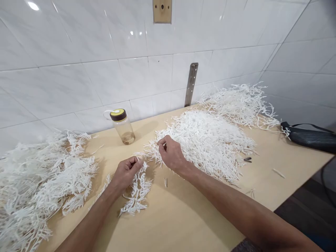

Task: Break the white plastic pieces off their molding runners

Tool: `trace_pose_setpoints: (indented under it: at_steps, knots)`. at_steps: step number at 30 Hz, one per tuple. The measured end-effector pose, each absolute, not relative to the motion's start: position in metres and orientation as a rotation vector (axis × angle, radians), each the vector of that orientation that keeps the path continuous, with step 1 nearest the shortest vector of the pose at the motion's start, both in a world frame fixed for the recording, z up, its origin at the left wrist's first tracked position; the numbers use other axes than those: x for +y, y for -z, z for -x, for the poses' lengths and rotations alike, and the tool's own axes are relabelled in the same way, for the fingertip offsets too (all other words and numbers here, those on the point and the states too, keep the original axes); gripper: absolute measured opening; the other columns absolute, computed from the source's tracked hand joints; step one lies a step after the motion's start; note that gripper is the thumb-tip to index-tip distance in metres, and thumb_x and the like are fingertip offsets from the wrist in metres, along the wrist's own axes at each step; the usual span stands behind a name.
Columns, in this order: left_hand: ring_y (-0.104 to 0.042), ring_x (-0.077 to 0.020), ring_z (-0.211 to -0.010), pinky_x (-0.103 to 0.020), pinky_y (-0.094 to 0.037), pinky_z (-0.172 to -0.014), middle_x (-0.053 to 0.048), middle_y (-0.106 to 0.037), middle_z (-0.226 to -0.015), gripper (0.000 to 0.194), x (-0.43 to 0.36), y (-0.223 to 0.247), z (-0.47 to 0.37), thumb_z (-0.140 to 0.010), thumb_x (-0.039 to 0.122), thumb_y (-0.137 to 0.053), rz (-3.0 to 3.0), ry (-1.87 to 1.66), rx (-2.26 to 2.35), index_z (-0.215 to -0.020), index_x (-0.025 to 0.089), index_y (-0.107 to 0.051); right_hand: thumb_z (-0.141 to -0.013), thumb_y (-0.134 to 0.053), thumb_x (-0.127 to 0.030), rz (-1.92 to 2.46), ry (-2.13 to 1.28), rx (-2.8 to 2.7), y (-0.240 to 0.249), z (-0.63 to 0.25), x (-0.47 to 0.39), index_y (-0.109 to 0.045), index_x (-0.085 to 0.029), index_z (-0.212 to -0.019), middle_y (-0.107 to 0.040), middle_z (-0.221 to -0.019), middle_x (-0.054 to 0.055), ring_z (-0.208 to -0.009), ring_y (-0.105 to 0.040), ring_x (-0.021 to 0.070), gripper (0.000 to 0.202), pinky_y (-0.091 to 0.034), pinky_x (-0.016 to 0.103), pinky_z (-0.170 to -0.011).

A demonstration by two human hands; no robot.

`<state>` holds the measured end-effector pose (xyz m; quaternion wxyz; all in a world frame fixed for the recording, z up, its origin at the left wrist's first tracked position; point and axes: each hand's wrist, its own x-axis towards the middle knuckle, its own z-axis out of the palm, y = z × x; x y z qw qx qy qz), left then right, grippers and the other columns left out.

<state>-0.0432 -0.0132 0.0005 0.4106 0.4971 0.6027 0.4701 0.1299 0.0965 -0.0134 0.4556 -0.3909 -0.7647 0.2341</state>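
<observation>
My left hand [128, 171] is closed, its thumb and fingertips pinching a white branched strand [139, 190] that hangs down onto the table. To its right, my right hand [170, 151] is closed in a pinch at the left edge of a heap of short white pieces [210, 140]; what its fingertips hold, if anything, is too small to make out. A large tangle of white branched strands [52, 175] lies at the left. Another pile of longer white strands [238, 105] sits at the back right.
A clear bottle [124, 129] with a yellow and black lid stands near the wall. A metal strip [191, 84] leans on the tiles. A black case [309, 136] lies at the right edge of the table [168, 224]. Small dark clips [247, 159] and loose white bits are scattered about.
</observation>
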Motion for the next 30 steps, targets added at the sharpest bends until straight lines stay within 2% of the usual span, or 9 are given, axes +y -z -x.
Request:
trace_pose_setpoints:
  at_steps: [4,9,14,17,26,30]
  knots:
    - [-0.033,-0.0074,-0.050,-0.021,-0.027,-0.048,0.006,-0.039,-0.055,0.045,-0.011,0.005,0.045,-0.078,0.056,-0.068,-1.154,-1.234,1.518,-0.064,0.018,-0.048,-0.087,-0.052,-0.023,1.007,-0.511,-1.853,0.013,-0.140,0.105,-0.053,-0.021,-0.080,-0.058,-0.066,-0.002,-0.054,-0.051,0.0131,0.007,-0.039,0.026,-0.060]
    - [-0.034,-0.0075,-0.050,-0.021,-0.028,-0.049,0.005,-0.041,-0.055,0.044,-0.010,0.014,0.050,-0.077,0.054,-0.069,-1.109,-1.305,1.425,-0.065,0.017,-0.049,-0.088,-0.054,-0.026,0.926,-0.467,-1.866,0.015,-0.142,0.102,-0.061,-0.018,-0.094,-0.068,-0.091,0.007,-0.062,-0.058,0.0137,0.013,-0.045,0.029,-0.066]
    - [-0.037,-0.0079,-0.051,-0.021,-0.030,-0.050,0.005,-0.044,-0.057,0.043,-0.010,0.018,0.050,-0.077,0.053,-0.070,-1.078,-1.339,1.408,-0.067,0.018,-0.049,-0.092,-0.051,-0.028,0.814,-0.703,-1.976,0.013,-0.133,0.083,-0.066,-0.020,-0.090,-0.070,-0.080,0.003,-0.066,-0.062,0.0155,0.017,-0.049,0.027,-0.063]
    - [-0.035,-0.0077,-0.052,-0.021,-0.029,-0.050,0.006,-0.042,-0.056,0.044,-0.010,0.018,0.048,-0.076,0.054,-0.071,-1.110,-1.372,1.446,-0.066,0.018,-0.049,-0.091,-0.054,-0.027,0.724,-0.820,-2.060,0.015,-0.126,0.070,-0.068,-0.020,-0.091,-0.072,-0.081,0.003,-0.070,-0.064,0.0158,0.016,-0.050,0.027,-0.064]
    - [-0.033,-0.0078,-0.052,-0.022,-0.026,-0.048,0.006,-0.040,-0.057,0.044,-0.013,0.017,0.042,-0.078,0.057,-0.067,-1.201,-1.307,1.503,-0.067,0.017,-0.051,-0.087,-0.061,-0.020,0.642,-0.857,-2.089,0.019,-0.118,0.065,-0.072,-0.019,-0.090,-0.074,-0.086,0.004,-0.073,-0.066,0.0149,0.012,-0.051,0.027,-0.067]
    - [-0.032,-0.0079,-0.050,-0.022,-0.025,-0.047,0.006,-0.039,-0.054,0.043,-0.012,0.017,0.041,-0.077,0.055,-0.068,-1.188,-1.320,1.559,-0.065,0.018,-0.050,-0.085,-0.061,-0.019,0.726,-0.947,-2.087,0.019,-0.116,0.061,-0.072,-0.020,-0.089,-0.074,-0.080,0.002,-0.069,-0.067,0.0154,0.012,-0.052,0.027,-0.064]
